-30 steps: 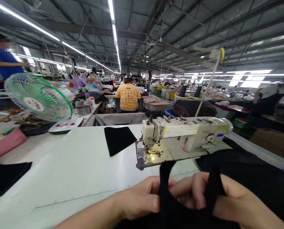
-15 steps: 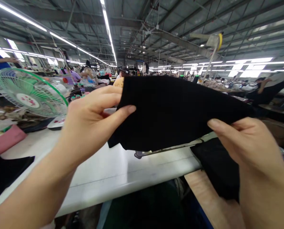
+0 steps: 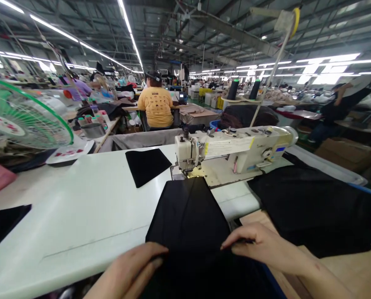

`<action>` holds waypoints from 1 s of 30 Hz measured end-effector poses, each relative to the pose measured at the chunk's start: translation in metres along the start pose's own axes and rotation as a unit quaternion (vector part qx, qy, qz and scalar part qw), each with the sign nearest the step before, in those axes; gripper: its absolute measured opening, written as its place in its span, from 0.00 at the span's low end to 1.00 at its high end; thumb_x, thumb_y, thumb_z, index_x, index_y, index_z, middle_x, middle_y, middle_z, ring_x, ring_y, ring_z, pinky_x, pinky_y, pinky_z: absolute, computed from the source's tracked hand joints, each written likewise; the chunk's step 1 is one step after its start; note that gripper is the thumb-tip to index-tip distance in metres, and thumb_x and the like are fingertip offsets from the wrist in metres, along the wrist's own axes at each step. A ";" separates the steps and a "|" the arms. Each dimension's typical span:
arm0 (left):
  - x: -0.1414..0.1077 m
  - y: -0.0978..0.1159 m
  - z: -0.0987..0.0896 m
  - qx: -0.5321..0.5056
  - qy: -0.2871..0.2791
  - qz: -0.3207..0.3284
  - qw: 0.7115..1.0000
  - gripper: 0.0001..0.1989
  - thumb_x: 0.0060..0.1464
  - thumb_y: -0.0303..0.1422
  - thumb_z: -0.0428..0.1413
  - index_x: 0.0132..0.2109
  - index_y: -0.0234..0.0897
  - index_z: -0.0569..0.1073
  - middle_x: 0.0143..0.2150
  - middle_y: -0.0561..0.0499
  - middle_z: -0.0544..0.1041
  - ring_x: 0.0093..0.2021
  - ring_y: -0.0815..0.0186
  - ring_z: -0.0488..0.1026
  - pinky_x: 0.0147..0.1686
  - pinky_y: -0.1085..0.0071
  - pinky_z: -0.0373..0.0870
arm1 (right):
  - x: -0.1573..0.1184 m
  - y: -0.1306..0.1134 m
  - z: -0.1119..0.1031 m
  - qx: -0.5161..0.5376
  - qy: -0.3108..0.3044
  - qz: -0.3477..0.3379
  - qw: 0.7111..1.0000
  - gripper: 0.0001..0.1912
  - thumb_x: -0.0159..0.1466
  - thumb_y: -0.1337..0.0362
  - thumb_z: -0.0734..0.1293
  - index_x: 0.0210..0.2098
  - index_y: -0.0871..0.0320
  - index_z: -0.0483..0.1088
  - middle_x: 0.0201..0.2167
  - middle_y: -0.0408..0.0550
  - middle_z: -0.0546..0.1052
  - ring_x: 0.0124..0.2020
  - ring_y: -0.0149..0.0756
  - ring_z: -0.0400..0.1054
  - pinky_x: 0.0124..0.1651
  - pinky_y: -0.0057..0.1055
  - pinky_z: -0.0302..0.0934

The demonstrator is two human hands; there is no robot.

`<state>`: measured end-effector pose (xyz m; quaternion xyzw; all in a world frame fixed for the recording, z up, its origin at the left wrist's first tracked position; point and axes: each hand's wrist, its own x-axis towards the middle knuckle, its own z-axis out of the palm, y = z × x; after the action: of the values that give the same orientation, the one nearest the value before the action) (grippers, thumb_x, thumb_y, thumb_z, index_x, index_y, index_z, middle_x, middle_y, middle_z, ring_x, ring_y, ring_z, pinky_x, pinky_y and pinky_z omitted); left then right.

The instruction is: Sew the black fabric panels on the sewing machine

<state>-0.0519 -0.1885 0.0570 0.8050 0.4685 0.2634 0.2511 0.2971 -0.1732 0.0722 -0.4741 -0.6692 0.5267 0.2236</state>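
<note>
A black fabric piece (image 3: 188, 211) stretches from the needle area of the sewing machine (image 3: 229, 151) toward me, over the table's front edge. My left hand (image 3: 138, 265) is closed at its left side, fingertips on the cloth. Across from it, my right hand (image 3: 260, 245) pinches the right side between thumb and fingers. The cloth's near end is dark and hard to make out below my hands. Left of the machine head, a smaller black cloth piece (image 3: 146, 166) lies flat on the white table (image 3: 89, 199).
A larger black cloth (image 3: 313, 207) spreads at the right over a wooden board (image 3: 344, 265). At the left stand a green fan (image 3: 26, 120) and another black piece (image 3: 5, 224). A thread stand with dark spools (image 3: 233, 89) rises behind the machine. A person in yellow (image 3: 156, 104) sits ahead.
Both my hands have come down and closer together, bringing raised black fabric down to the table edge. The sewing machine and the small cloth piece beside it are now in sight.
</note>
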 end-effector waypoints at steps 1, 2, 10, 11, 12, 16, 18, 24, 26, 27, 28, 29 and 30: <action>0.014 -0.002 0.000 0.012 0.010 -0.032 0.999 0.10 0.60 0.40 0.54 0.40 0.50 0.81 0.34 0.51 0.83 0.33 0.58 0.80 0.36 0.71 0.76 | 0.012 0.004 0.000 -0.001 0.027 -0.005 1.000 0.10 0.62 0.57 0.69 0.39 0.51 0.82 0.34 0.42 0.83 0.37 0.40 0.76 0.43 0.31 0.69; 0.030 -0.005 0.000 0.032 0.022 -0.062 0.997 0.12 0.60 0.41 0.53 0.35 0.47 0.79 0.30 0.51 0.81 0.30 0.58 0.78 0.34 0.69 0.74 | 0.026 0.007 0.000 -0.006 0.059 -0.012 0.998 0.11 0.62 0.57 0.69 0.38 0.54 0.82 0.32 0.41 0.82 0.35 0.39 0.75 0.40 0.31 0.69; 0.155 -0.054 0.008 0.207 0.056 -0.152 0.965 0.09 0.60 0.35 0.50 0.33 0.38 0.70 0.41 0.41 0.75 0.42 0.52 0.73 0.39 0.64 0.66 | 0.152 0.031 0.001 -0.163 0.284 -0.017 0.945 0.03 0.58 0.65 0.67 0.29 0.57 0.73 0.38 0.50 0.77 0.43 0.42 0.69 0.50 0.38 0.61; 0.164 -0.061 0.010 0.204 0.058 -0.156 0.965 0.06 0.58 0.33 0.52 0.33 0.38 0.70 0.43 0.40 0.74 0.44 0.51 0.73 0.41 0.63 0.66 | 0.161 0.034 0.000 -0.173 0.297 -0.008 0.939 0.03 0.58 0.66 0.68 0.28 0.57 0.71 0.40 0.51 0.76 0.44 0.43 0.68 0.52 0.38 0.60; 0.170 -0.067 0.011 0.196 0.058 -0.160 0.966 0.04 0.55 0.32 0.55 0.34 0.37 0.69 0.43 0.39 0.74 0.44 0.51 0.72 0.42 0.62 0.66 | 0.168 0.036 0.000 -0.182 0.308 0.002 0.934 0.03 0.57 0.67 0.68 0.27 0.57 0.70 0.40 0.51 0.75 0.45 0.43 0.67 0.52 0.39 0.59; 0.178 -0.081 0.014 0.144 0.038 -0.167 0.975 0.08 0.48 0.25 0.57 0.29 0.40 0.64 0.31 0.48 0.72 0.35 0.58 0.72 0.39 0.65 0.66 | 0.181 0.041 -0.003 -0.194 0.307 0.024 0.932 0.09 0.54 0.68 0.69 0.22 0.55 0.64 0.31 0.46 0.72 0.38 0.41 0.67 0.45 0.36 0.59; 0.172 -0.080 0.016 0.114 0.045 -0.161 0.979 0.10 0.47 0.23 0.55 0.28 0.41 0.62 0.28 0.51 0.70 0.32 0.60 0.70 0.37 0.66 0.65 | 0.180 0.040 -0.003 -0.188 0.296 0.017 0.936 0.12 0.52 0.68 0.69 0.20 0.55 0.61 0.26 0.43 0.69 0.34 0.39 0.66 0.42 0.35 0.59; 0.127 -0.058 0.016 -0.033 0.140 -0.126 0.982 0.02 0.52 0.29 0.51 0.35 0.40 0.64 0.34 0.51 0.71 0.36 0.64 0.72 0.40 0.67 0.70 | 0.153 0.034 0.002 -0.117 0.289 -0.057 0.948 0.07 0.54 0.65 0.68 0.24 0.55 0.64 0.42 0.49 0.76 0.42 0.40 0.69 0.46 0.34 0.63; 0.112 -0.047 0.011 -0.175 0.175 -0.089 0.965 0.05 0.50 0.31 0.55 0.36 0.39 0.67 0.41 0.48 0.74 0.45 0.62 0.74 0.49 0.65 0.70 | 0.141 0.031 0.003 -0.062 0.256 -0.071 0.962 0.08 0.56 0.60 0.69 0.27 0.56 0.67 0.44 0.51 0.77 0.43 0.41 0.72 0.46 0.35 0.65; 0.105 -0.041 0.008 -0.243 0.188 -0.074 0.949 0.06 0.48 0.31 0.58 0.35 0.39 0.69 0.45 0.47 0.75 0.49 0.60 0.74 0.54 0.63 0.68 | 0.135 0.028 0.004 -0.016 0.229 -0.075 0.970 0.10 0.56 0.57 0.70 0.29 0.56 0.69 0.42 0.51 0.79 0.43 0.42 0.73 0.46 0.36 0.66; 0.100 -0.035 0.005 -0.292 0.198 -0.067 0.933 0.07 0.46 0.31 0.60 0.35 0.38 0.71 0.48 0.46 0.76 0.53 0.59 0.73 0.57 0.62 0.66 | 0.130 0.026 0.005 0.036 0.203 -0.077 0.976 0.13 0.55 0.54 0.71 0.31 0.57 0.72 0.40 0.50 0.80 0.43 0.43 0.74 0.47 0.37 0.67; 0.096 -0.029 0.002 -0.318 0.204 -0.069 0.923 0.07 0.46 0.31 0.61 0.35 0.38 0.73 0.49 0.45 0.76 0.54 0.58 0.72 0.59 0.61 0.64 | 0.126 0.022 0.006 0.086 0.184 -0.079 0.976 0.16 0.54 0.52 0.73 0.34 0.57 0.74 0.38 0.50 0.81 0.43 0.44 0.74 0.48 0.39 0.67; 0.092 -0.023 -0.001 -0.332 0.211 -0.079 0.916 0.07 0.46 0.31 0.62 0.35 0.37 0.75 0.50 0.45 0.77 0.54 0.57 0.72 0.59 0.61 0.64 | 0.122 0.018 0.007 0.127 0.178 -0.084 0.972 0.19 0.53 0.50 0.74 0.37 0.58 0.75 0.37 0.50 0.81 0.44 0.45 0.75 0.50 0.39 0.67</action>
<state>-0.0276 -0.0964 0.0599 0.5613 0.4581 0.5471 0.4194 0.2437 -0.0710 0.0284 -0.4704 -0.5832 0.4941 0.4411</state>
